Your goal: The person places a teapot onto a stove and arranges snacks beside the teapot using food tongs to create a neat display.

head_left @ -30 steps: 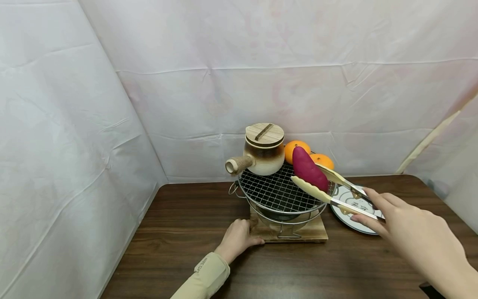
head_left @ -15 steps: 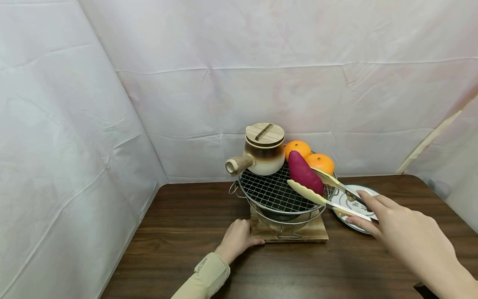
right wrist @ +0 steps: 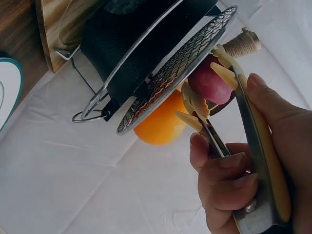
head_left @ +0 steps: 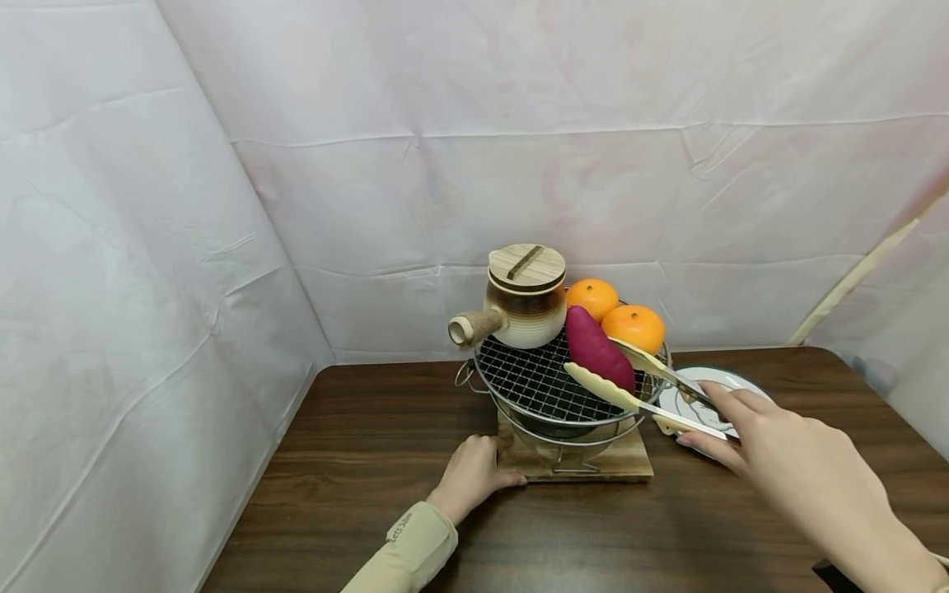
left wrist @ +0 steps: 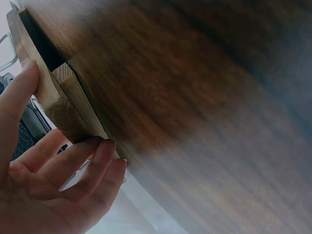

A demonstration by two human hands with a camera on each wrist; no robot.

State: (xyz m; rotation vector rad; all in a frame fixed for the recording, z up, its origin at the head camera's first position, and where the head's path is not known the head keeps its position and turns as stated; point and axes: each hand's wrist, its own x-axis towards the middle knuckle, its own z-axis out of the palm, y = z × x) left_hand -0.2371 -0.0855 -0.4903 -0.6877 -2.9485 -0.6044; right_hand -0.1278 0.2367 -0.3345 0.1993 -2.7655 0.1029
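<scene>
My right hand (head_left: 801, 461) grips a pair of tongs (head_left: 685, 418) with cream scalloped tips. Between those tips lies a purple sweet potato (head_left: 599, 352), close over the wire grill rack (head_left: 544, 391); the right wrist view shows the sweet potato (right wrist: 210, 84) at the rack's upper face, near an orange fruit (right wrist: 163, 122). My left hand (head_left: 474, 471) holds the left front corner of the wooden board (head_left: 615, 466) under the stove. Seen from the left wrist, the thumb presses one edge of the board (left wrist: 68, 114) and the fingers curl against another.
A lidded clay pot (head_left: 530, 317) with a rope-wrapped handle stands on the rack's back left. Two orange fruits, one behind (head_left: 593, 295) and one at right (head_left: 634, 328), sit on the rack. A white plate (head_left: 744, 385) lies right of the stove, partly behind the tongs.
The right hand, tongs and sweet potato have moved left and slightly toward me, uncovering more of the right orange fruit. My left hand stays at the board.
</scene>
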